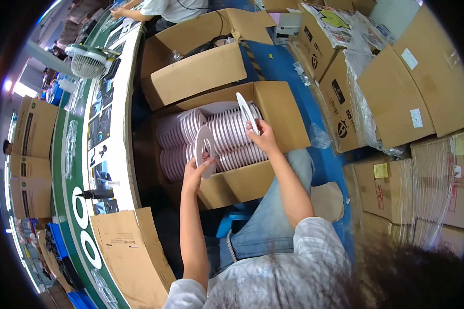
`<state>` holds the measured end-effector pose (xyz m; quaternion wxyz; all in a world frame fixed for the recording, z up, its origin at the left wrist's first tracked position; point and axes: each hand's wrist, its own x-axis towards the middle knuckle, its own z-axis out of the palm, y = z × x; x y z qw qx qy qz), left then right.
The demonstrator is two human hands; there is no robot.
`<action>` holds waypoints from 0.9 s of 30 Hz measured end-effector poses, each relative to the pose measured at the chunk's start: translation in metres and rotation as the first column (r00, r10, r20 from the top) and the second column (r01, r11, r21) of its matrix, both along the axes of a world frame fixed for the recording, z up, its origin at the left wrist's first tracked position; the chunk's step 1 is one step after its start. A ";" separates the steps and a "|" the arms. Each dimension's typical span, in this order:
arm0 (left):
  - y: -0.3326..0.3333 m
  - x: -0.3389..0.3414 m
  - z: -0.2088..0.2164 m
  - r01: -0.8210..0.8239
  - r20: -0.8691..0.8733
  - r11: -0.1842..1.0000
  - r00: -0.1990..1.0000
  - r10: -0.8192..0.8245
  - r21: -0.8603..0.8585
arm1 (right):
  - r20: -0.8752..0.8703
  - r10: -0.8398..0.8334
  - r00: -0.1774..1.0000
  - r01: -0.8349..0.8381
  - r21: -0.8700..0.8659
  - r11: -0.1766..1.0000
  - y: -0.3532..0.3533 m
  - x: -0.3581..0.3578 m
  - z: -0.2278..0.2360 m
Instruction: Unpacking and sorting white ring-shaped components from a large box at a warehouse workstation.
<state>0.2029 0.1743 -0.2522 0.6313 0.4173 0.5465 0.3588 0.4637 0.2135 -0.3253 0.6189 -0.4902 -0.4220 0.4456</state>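
Note:
My left hand (200, 171) is closed on a flat white ring (200, 147), held upright over the near side of an open cardboard box. To its right, my right hand (263, 138) grips a second flat white ring (245, 109), seen almost edge-on and tilted. Below both hands, the cardboard box (288, 116) holds several rows of white discs (224, 133) packed on edge. Whether those packed discs have holes like the held rings cannot be made out.
Left of the box runs a white-edged bench with a green conveyor belt (62, 206), carrying white rings (89, 249). Beyond stands another open carton (198, 72), with a person (172, 9) behind it. Stacked cartons (340, 98) line the right. A cardboard flap (126, 247) stands near my left arm.

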 end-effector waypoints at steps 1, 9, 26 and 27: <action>-0.002 -0.003 -0.002 -0.072 0.227 0.997 0.971 0.067 0.014 | -0.023 0.025 0.999 -0.023 0.081 0.996 0.000 0.001 0.003; 0.024 0.005 -0.027 -0.022 -0.346 0.998 0.937 0.043 0.066 | 0.395 -0.032 0.918 0.090 -0.129 0.988 0.000 -0.005 -0.001; 0.034 0.011 -0.031 0.076 -0.461 0.984 0.887 0.007 0.161 | -0.593 0.088 0.801 -0.176 -0.092 0.980 0.001 0.002 -0.003; 0.035 0.012 -0.029 0.102 -0.490 0.978 0.872 -0.001 0.180 | -0.635 0.090 0.767 -0.178 -0.076 0.981 0.000 0.005 -0.002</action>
